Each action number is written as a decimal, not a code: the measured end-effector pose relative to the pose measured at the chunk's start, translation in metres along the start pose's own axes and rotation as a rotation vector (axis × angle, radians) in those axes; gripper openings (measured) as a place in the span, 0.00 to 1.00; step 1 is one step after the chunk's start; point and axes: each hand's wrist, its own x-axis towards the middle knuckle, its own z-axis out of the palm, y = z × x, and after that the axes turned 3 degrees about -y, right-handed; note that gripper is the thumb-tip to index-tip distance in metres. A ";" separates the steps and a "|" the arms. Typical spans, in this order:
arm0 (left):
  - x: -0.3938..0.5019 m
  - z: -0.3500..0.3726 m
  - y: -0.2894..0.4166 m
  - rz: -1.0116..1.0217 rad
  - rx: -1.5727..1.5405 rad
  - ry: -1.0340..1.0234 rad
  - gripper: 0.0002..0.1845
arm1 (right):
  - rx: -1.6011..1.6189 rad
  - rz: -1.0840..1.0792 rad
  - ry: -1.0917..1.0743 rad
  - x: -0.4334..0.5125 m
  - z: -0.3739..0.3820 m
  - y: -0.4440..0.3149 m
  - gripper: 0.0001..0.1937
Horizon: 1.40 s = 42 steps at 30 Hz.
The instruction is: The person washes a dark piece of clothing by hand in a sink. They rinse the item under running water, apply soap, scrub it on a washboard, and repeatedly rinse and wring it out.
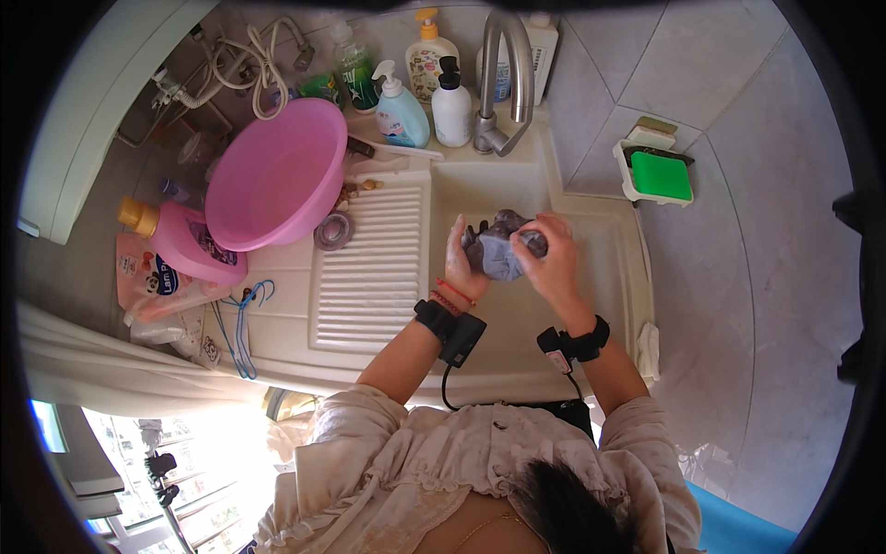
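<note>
A wet, bunched grey cloth [502,256] is between my hands over the laundry sink basin [574,325]. My left hand [465,262] holds it from the left side, with some fingers hidden behind the cloth. Around the right side of the cloth, the fingers and thumb of my right hand [554,251] are closed. Darker folds stick out at its top and left. The steel faucet [524,76] rises behind the basin, its spout bent to the right. I cannot tell whether the cloth is a sock or another small garment.
Left of the basin lies a ribbed washboard [370,270]. A pink plastic basin [277,173] leans behind it, near a pink detergent bottle [197,239] and blue wire hangers [243,329]. Pump bottles [403,114] line the back. A wall dish holds green soap [661,174].
</note>
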 end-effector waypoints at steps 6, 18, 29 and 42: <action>0.006 -0.029 -0.024 0.342 0.821 -0.043 0.15 | 0.166 0.428 -0.275 -0.004 0.033 -0.012 0.10; 0.013 -0.062 -0.022 0.340 0.951 0.000 0.16 | 0.062 0.560 -0.223 -0.009 0.055 -0.006 0.15; -0.007 -0.017 -0.012 0.195 0.375 0.029 0.16 | 0.514 0.523 -0.175 -0.021 0.072 0.018 0.13; -0.011 0.018 -0.002 -0.253 -0.012 -0.201 0.20 | 0.413 -0.125 -0.193 0.011 0.036 -0.006 0.11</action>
